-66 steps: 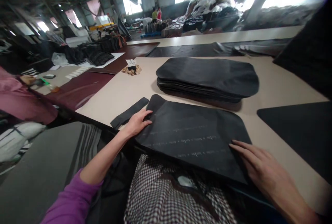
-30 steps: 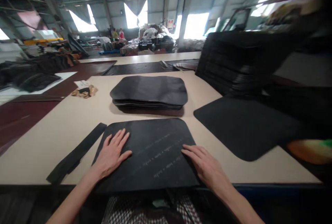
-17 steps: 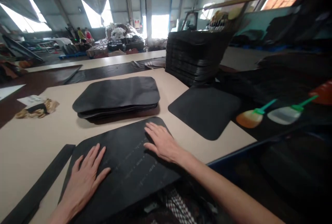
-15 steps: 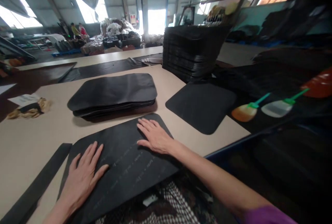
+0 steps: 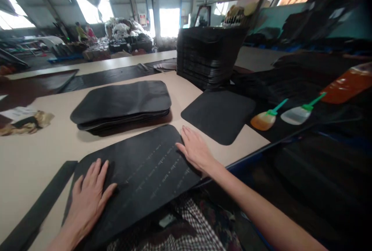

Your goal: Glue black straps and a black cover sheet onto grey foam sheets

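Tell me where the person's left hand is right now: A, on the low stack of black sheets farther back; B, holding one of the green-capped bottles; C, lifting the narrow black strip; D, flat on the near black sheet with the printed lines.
D: the left hand lies palm down, fingers spread, on the near black sheet, away from the stack, bottles and strip.

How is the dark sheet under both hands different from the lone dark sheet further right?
The near sheet bears faint dotted lines, overhangs the table edge and has both hands on it; the lone sheet looks plain, lies wholly on the table, untouched. Both are flat, black, round-cornered.
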A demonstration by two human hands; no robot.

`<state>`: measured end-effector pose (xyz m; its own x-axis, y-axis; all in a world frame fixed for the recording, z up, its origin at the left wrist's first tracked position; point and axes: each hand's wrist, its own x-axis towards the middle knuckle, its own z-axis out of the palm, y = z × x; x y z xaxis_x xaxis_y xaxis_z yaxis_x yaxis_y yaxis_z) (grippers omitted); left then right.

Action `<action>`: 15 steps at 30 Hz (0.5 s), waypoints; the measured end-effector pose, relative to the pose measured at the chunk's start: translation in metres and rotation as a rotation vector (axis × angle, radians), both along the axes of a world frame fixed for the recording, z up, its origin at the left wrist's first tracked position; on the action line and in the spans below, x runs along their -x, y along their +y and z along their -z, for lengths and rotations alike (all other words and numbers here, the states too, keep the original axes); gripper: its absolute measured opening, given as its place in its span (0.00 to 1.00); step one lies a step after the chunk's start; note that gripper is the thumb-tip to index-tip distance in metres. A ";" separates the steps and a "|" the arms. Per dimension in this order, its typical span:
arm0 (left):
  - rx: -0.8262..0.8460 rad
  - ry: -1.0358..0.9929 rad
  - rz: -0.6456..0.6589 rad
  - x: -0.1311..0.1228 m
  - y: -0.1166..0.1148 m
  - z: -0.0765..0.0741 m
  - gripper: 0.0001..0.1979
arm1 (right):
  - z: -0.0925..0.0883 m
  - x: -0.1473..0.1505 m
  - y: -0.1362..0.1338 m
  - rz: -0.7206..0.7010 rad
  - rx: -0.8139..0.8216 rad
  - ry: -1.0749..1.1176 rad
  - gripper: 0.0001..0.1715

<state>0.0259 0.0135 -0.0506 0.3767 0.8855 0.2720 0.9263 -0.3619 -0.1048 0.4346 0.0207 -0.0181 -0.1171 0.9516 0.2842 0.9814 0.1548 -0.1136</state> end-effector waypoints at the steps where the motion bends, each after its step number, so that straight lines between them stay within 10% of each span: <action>1: -0.003 0.000 0.002 -0.003 -0.005 0.000 0.35 | 0.000 0.009 -0.012 -0.020 -0.037 0.020 0.39; 7: 0.013 0.051 0.070 -0.023 -0.027 -0.002 0.38 | 0.016 0.044 -0.053 -0.278 -0.043 0.046 0.40; 15: 0.174 -0.088 0.000 -0.005 -0.023 -0.011 0.31 | 0.054 -0.013 -0.032 -0.162 -0.109 0.021 0.40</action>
